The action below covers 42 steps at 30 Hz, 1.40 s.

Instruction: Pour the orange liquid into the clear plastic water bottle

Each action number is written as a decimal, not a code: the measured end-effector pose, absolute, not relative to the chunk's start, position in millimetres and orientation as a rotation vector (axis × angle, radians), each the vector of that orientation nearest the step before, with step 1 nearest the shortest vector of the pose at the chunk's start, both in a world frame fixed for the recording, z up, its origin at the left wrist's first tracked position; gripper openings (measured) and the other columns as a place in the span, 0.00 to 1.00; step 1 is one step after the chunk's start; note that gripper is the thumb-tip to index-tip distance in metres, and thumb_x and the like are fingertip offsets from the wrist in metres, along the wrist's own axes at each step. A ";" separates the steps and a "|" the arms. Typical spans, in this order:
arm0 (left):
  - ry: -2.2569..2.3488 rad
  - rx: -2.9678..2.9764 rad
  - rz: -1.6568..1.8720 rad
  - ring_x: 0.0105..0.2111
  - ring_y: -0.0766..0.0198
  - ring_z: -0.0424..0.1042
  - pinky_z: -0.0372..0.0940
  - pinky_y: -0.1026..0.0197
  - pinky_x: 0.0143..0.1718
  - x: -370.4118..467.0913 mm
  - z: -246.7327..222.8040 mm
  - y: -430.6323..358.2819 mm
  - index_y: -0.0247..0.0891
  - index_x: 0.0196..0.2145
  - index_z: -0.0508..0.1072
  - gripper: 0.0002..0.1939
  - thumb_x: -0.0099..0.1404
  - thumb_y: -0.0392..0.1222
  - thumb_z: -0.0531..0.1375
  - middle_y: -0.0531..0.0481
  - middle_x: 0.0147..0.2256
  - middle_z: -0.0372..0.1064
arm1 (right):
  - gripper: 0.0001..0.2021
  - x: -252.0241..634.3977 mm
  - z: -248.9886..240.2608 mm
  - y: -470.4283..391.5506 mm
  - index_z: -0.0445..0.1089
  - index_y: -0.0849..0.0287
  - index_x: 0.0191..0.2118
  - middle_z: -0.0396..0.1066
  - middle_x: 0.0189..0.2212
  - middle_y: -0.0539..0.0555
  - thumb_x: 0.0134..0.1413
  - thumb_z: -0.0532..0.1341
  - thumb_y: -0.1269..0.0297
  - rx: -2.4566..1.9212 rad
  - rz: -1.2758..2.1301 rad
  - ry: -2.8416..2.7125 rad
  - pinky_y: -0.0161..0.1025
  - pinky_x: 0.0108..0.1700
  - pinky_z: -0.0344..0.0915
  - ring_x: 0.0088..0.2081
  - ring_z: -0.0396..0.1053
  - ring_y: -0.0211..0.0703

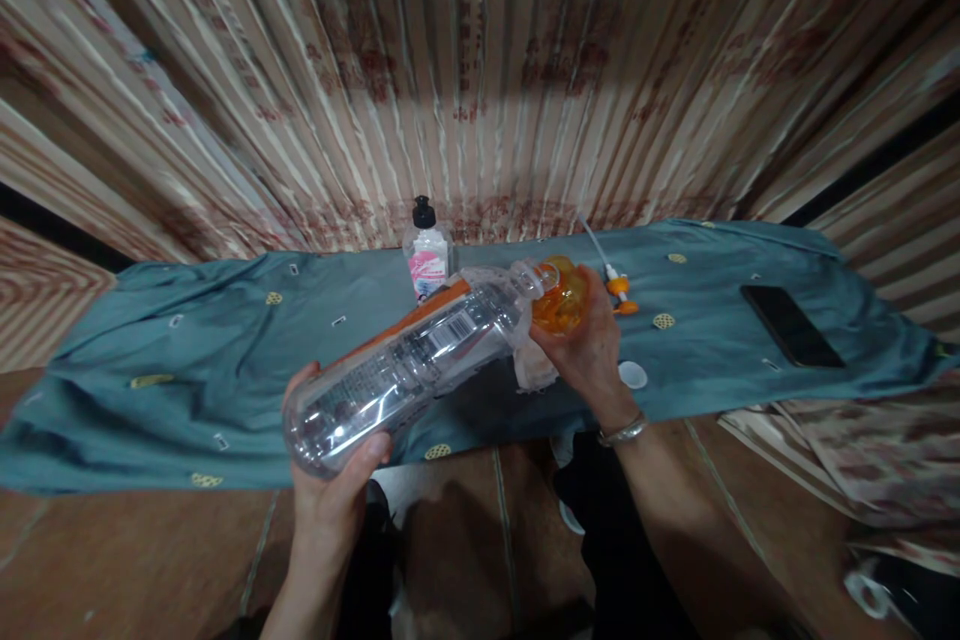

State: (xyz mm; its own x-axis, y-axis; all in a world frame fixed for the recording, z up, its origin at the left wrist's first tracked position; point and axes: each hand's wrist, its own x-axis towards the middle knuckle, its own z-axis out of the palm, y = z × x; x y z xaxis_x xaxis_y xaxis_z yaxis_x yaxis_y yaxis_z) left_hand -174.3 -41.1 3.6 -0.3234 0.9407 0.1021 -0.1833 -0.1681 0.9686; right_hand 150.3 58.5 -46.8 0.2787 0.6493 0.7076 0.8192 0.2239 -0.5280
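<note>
My left hand (334,490) is wrapped round the base of a large clear plastic bottle (412,360) with an orange-edged label. The bottle is tilted, its neck up and to the right. In my right hand (589,350) is a small orange bottle (559,295), held with its opening against or close to the clear bottle's mouth; I cannot tell whether they touch. An orange pump top (618,288) with a thin white tube lies just beyond my right hand. A white cap (633,375) rests near my right wrist. Something pale (534,367), partly hidden, sits below the bottle necks.
A clear pump bottle (429,255) with a black top and pink label stands at the back of the cloth-covered table (225,320). Towards the right end lies a black phone (791,325). Striped curtains (480,70) hang close behind the table.
</note>
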 end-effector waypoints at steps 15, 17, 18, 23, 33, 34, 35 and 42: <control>1.141 1.012 1.635 0.28 0.61 0.78 0.75 0.58 0.26 -172.1 5.7 -40.2 0.50 0.67 0.72 0.49 0.52 0.47 0.86 0.49 0.48 0.80 | 0.51 150.8 -50.4 59.9 0.58 0.53 0.78 0.76 0.68 0.67 0.57 0.77 0.39 -1.464 -0.200 -1.437 0.71 0.69 0.79 0.68 0.77 0.69; 1.169 1.002 1.642 0.30 0.60 0.78 0.76 0.58 0.27 -172.3 5.3 -40.6 0.50 0.67 0.72 0.49 0.52 0.48 0.86 0.48 0.50 0.80 | 0.50 150.4 -50.1 59.7 0.58 0.53 0.77 0.76 0.68 0.68 0.58 0.76 0.38 -1.469 -0.212 -1.436 0.72 0.69 0.79 0.68 0.78 0.69; 1.179 0.997 1.640 0.30 0.60 0.78 0.76 0.58 0.27 -172.3 5.0 -40.8 0.50 0.68 0.72 0.49 0.52 0.48 0.86 0.48 0.51 0.80 | 0.50 150.3 -49.7 59.4 0.58 0.53 0.77 0.76 0.68 0.68 0.58 0.76 0.38 -1.470 -0.218 -1.435 0.72 0.69 0.79 0.69 0.78 0.70; 1.152 0.992 1.644 0.29 0.61 0.78 0.73 0.62 0.24 -170.9 4.1 -39.9 0.49 0.67 0.73 0.48 0.53 0.45 0.86 0.49 0.49 0.80 | 0.49 150.1 -44.7 56.1 0.57 0.53 0.77 0.77 0.67 0.67 0.58 0.77 0.42 -1.493 -0.220 -1.453 0.73 0.68 0.81 0.67 0.79 0.72; 1.092 1.001 1.652 0.26 0.64 0.78 0.74 0.63 0.24 -167.6 8.7 -41.8 0.50 0.67 0.72 0.46 0.56 0.42 0.85 0.51 0.47 0.81 | 0.47 149.0 -40.6 52.4 0.57 0.56 0.77 0.75 0.69 0.71 0.59 0.76 0.51 -1.509 -0.175 -1.470 0.69 0.71 0.80 0.69 0.78 0.75; 1.084 1.008 1.651 0.27 0.63 0.78 0.74 0.63 0.24 -168.5 7.8 -41.4 0.50 0.67 0.72 0.47 0.55 0.42 0.85 0.51 0.47 0.81 | 0.47 149.2 -41.5 53.1 0.58 0.56 0.77 0.75 0.69 0.70 0.59 0.76 0.50 -1.510 -0.183 -1.465 0.68 0.71 0.80 0.69 0.78 0.74; 1.081 1.010 1.652 0.27 0.63 0.78 0.74 0.62 0.24 -169.6 6.7 -40.9 0.50 0.67 0.72 0.47 0.54 0.41 0.85 0.50 0.47 0.81 | 0.47 149.6 -42.5 54.0 0.58 0.55 0.76 0.76 0.68 0.69 0.58 0.76 0.48 -1.510 -0.194 -1.457 0.68 0.70 0.80 0.68 0.79 0.73; 1.200 0.976 1.638 0.37 0.57 0.80 0.74 0.63 0.27 -174.5 0.1 -38.9 0.49 0.68 0.72 0.52 0.49 0.46 0.87 0.45 0.54 0.80 | 0.50 152.1 -48.1 58.9 0.60 0.53 0.76 0.77 0.67 0.65 0.53 0.77 0.42 -1.503 -0.195 -1.420 0.71 0.68 0.81 0.68 0.79 0.70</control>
